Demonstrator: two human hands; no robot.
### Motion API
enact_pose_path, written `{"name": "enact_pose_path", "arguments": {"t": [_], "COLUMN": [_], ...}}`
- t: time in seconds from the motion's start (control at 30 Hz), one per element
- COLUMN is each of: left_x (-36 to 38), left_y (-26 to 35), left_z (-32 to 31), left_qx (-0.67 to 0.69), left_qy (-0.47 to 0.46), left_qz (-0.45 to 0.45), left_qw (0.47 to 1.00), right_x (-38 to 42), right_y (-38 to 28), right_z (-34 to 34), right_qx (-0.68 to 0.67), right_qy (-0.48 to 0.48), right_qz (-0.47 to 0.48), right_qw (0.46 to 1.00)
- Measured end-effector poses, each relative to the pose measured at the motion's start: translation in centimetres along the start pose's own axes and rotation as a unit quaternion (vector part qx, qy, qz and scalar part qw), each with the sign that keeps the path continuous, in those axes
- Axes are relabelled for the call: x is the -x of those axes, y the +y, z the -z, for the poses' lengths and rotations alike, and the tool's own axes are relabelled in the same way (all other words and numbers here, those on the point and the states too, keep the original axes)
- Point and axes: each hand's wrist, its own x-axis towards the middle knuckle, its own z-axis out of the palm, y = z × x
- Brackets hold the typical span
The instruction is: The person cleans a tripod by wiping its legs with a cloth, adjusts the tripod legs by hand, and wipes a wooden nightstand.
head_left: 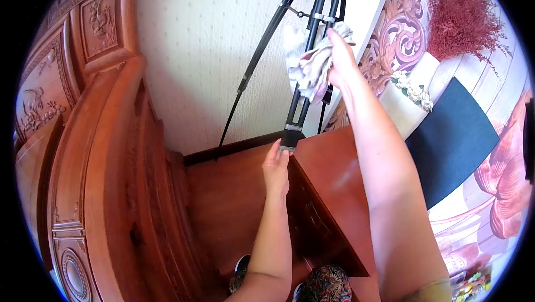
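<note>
Looking down from your head: feet in patterned footwear [326, 285] at the bottom edge, standing on the red-brown wood floor [234, 201].

Your left hand [276, 169] is the lower and nearer one. Fingers are extended, tips touching the square foot [289, 136] of the black tripod [312, 34]. No full grip visible, more a steadying touch; can't tell if the thumb wraps round behind.

That foot sits right at the corner of the dark wood cabinet [329, 190], at its top edge. The cabinet top runs away to the right under your right forearm.

Your right hand [341, 59] is higher and farther, arm stretched up. It's closed on a crumpled pale cloth [310, 65], pressing it against the tripod legs just below the spreader brace [319, 17].

Key relation: the tripod leg's long axis runs steeply up and slightly right, from the foot at your left hand to the cloth at your right hand. Both hands are on the same leg line, left at the bottom end, right about midway up. Another leg [253, 68] splays down-left to the floor by the skirting.

Behind: cream dotted wallpaper [206, 40]. Carved wooden furniture [83, 107] fills the left side. To the right, a carved scrollwork panel [390, 40], a white vase [412, 87] with small flowers on its rim and red dried foliage [460, 12], a dark blue board [454, 140], and a floral-print surface [501, 179].
</note>
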Motion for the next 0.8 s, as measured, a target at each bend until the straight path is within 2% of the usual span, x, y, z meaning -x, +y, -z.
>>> {"name": "enact_pose_path", "arguments": {"t": [0.17,0.23,0.33,0.37,0.47,0.5,0.53,0.6,0.67,0.7,0.8], "left_x": [0.0,0.1,0.0,0.0,0.2,0.1,0.0,0.2,0.2,0.3,0.2], "left_y": [0.0,0.0,-0.1,-0.1,-0.1,-0.1,-0.1,0.2,0.2,0.2,0.1], "left_z": [-0.1,-0.2,-0.1,-0.1,-0.2,-0.2,-0.2,-0.3,-0.6,-0.6,-0.4], "left_qx": [-0.015,-0.024,-0.011,-0.01,-0.02,-0.011,-0.002,-0.006,-0.002,-0.006,-0.013], "left_qy": [-0.008,0.019,0.017,0.018,0.011,0.007,0.002,0.002,0.028,0.036,0.034], "left_qz": [-0.007,0.004,0.005,0.004,0.004,-0.003,-0.01,0.003,0.012,0.012,0.015], "left_qw": [1.0,1.0,1.0,1.0,1.0,1.0,1.0,1.0,1.0,0.999,0.999], "right_x": [-2.7,-0.9,1.4,1.8,2.4,3.1,3.8,5.5,6.7,6.3,6.0], "right_y": [4.2,4.0,5.1,6.2,8.8,9.2,9.8,10.3,12.2,13.9,14.6], "right_z": [2.4,1.3,1.3,1.3,2.1,2.2,2.1,2.1,2.5,3.2,3.7], "right_qx": [0.041,0.028,0.054,0.049,0.103,0.055,0.051,0.035,0.125,0.122,0.12], "right_qy": [-0.004,0.034,0.046,0.055,0.076,0.051,0.063,0.043,0.072,0.065,0.056], "right_qz": [0.102,0.111,0.021,0.065,0.115,0.078,0.071,-0.011,0.047,0.111,0.092], "right_qw": [0.994,0.993,0.997,0.995,0.985,0.994,0.994,0.998,0.988,0.984,0.987]}}
